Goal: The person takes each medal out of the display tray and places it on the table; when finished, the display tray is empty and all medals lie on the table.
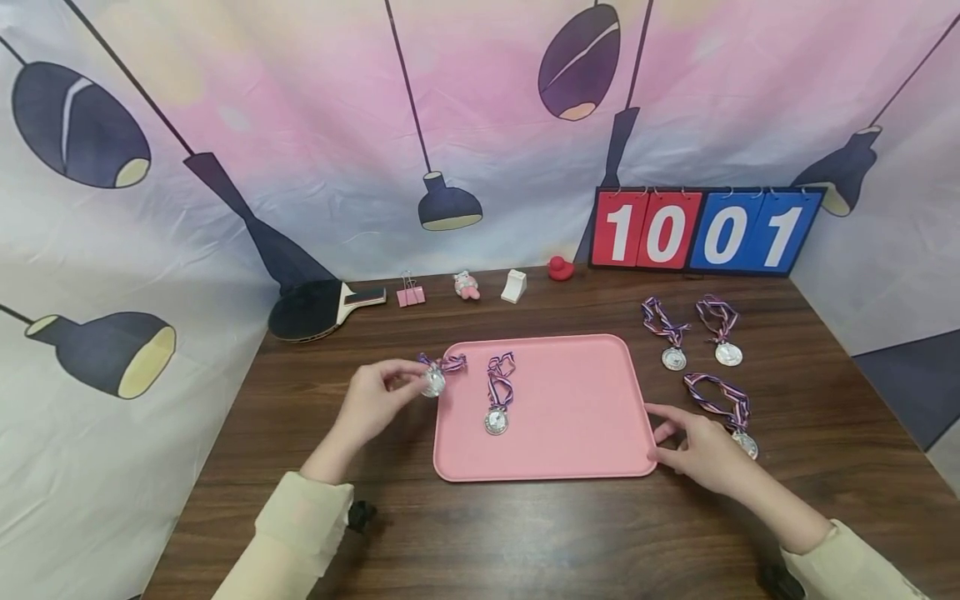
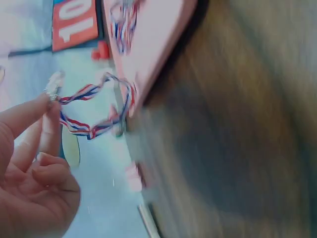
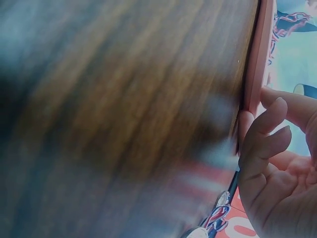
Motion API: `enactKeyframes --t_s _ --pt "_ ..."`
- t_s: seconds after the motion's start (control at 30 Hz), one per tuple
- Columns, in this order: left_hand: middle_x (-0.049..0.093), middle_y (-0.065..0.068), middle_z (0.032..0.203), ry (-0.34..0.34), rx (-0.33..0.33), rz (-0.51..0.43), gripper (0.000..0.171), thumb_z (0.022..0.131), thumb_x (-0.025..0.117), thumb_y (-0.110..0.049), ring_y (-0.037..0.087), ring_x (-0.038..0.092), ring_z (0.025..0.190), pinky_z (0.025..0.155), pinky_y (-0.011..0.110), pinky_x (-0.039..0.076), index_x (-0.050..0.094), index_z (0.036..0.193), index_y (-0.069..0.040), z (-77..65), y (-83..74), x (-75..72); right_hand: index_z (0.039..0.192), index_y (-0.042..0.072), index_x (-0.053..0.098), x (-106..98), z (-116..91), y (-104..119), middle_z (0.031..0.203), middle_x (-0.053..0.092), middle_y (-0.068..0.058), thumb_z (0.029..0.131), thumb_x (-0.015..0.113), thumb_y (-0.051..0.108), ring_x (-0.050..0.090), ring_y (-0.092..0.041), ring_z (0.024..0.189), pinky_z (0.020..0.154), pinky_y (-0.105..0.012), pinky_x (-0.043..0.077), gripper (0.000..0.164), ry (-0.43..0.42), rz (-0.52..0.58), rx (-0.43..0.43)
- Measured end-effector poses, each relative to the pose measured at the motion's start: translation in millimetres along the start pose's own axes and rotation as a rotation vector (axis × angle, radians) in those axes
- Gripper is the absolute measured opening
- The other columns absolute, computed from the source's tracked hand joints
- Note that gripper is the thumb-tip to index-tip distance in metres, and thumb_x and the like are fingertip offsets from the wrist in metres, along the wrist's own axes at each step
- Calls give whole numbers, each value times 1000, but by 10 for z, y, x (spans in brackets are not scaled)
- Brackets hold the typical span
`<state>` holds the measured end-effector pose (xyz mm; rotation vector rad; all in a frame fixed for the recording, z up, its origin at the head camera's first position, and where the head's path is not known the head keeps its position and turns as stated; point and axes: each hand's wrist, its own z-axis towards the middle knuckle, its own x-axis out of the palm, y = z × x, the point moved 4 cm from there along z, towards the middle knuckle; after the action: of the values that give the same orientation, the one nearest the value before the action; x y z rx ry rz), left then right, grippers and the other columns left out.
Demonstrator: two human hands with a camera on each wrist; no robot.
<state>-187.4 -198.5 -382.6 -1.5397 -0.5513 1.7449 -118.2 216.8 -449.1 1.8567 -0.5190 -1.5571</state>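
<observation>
My left hand (image 1: 372, 402) pinches a silver medal (image 1: 432, 382) between thumb and fingertips at the left rim of a pink tray (image 1: 577, 408). The medal's red, white and blue ribbon (image 2: 91, 131) hangs in a loop in the left wrist view, its far end by the tray. Another silver medal (image 1: 497, 421) lies inside the tray on the left, its ribbon stretched away behind it. At the tray's right edge, my right hand (image 1: 701, 450) holds the rim (image 3: 255, 69) between thumb and fingers. Beside that hand lies a third medal (image 1: 745, 444), partly hidden by it.
Two more medals (image 1: 673, 358) lie at the right, before a scoreboard (image 1: 701, 232) reading 10 and 01. Along the back stand a table tennis paddle (image 1: 307, 310), pink binder clip (image 1: 411, 296), small figurine (image 1: 467, 286), white object (image 1: 514, 286) and red duck (image 1: 560, 268).
</observation>
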Motion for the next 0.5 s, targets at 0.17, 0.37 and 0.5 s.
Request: enactKeyframes --t_s 0.17,0.37,0.5 --pt "64 -3 72 -125 29 51 16 78 70 -21 15 45 56 48 24 35 70 93 -14 114 90 -294 126 8 48 11 -1 12 81 59 2 74 73 15 44 -7 44 40 -24 36 58 3 7 -2" --pt "65 0 75 -104 -66 51 18 80 68 -24 17 44 58 48 25 33 69 95 -14 199 284 -350 126 7 49 -7 1 10 80 58 2 73 73 15 45 -7 45 41 -24 37 58 -8 -24 -4" --pt "67 5 80 -18 -175 12 21 80 68 -23 13 52 65 52 23 39 68 97 -10 174 505 -256 126 7 48 -5 -2 6 80 58 3 73 73 15 45 -7 45 41 -24 37 58 -8 -29 -6"
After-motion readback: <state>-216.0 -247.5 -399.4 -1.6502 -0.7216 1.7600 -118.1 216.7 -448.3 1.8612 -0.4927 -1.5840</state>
